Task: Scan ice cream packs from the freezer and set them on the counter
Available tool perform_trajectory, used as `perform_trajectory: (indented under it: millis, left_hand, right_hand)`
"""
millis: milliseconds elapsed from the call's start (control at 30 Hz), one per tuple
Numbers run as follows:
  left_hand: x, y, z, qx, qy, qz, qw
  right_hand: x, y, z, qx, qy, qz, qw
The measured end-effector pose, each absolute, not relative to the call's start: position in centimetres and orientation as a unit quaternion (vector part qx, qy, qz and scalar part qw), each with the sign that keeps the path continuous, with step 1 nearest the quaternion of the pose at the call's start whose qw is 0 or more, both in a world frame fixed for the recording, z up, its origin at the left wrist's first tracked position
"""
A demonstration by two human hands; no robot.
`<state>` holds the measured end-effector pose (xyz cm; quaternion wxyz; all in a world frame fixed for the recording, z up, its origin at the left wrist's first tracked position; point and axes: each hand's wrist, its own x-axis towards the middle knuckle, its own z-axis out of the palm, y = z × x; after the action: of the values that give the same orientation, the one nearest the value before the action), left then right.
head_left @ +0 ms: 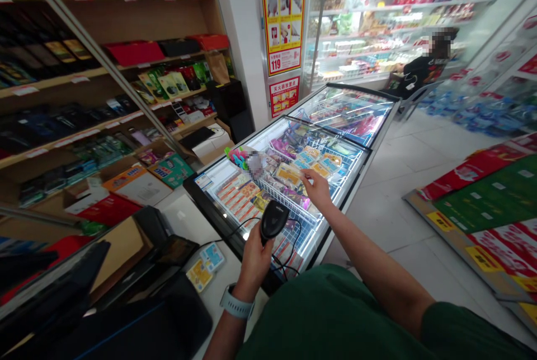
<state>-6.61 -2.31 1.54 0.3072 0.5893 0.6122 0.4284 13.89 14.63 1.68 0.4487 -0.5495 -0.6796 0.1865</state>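
Note:
My left hand (257,256), with a pale watch on its wrist, is wrapped round the handle of a black barcode scanner (275,218). The scanner's head points away from me, over the near end of a glass-topped chest freezer (247,239). My right hand (318,189) pinches the edge of a flat yellow pack in clear plastic (289,174) above the glass. Just beyond it, several similar yellow and blue packs (323,164) lie together on the freezer top. A blue pack (212,257) and a yellow pack (199,275) rest on the white counter, left of my left hand.
A black cable (239,229) trails from the scanner. Dark checkout equipment (168,315) stands at lower left. Shelves of goods (84,80) line the left wall. A seated person (423,71) is at the far right, and stacked red and green boxes (490,197) stand at right.

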Motion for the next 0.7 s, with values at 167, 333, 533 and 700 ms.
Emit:
perform_trajectory:
  millis: [167, 333, 533, 700]
  left_hand:
    - [-6.5, -1.8, 2.1, 0.608, 0.612, 0.427, 0.271]
    - [-6.4, -1.3, 2.8, 0.631, 0.604, 0.422, 0.242]
    - [-6.1, -1.3, 2.7, 0.636, 0.609, 0.415, 0.228]
    - [-6.0, -1.4, 2.7, 0.639, 0.611, 0.411, 0.222]
  right_hand:
    - [13.8, 14.5, 2.0, -0.550, -0.668, 0.196, 0.461]
    - [13.7, 14.4, 2.2, -0.545, -0.659, 0.199, 0.478]
    - [13.7, 14.4, 2.1, -0.539, -0.655, 0.206, 0.488]
    - [13.7, 14.4, 2.0, -0.535, -0.654, 0.210, 0.491]
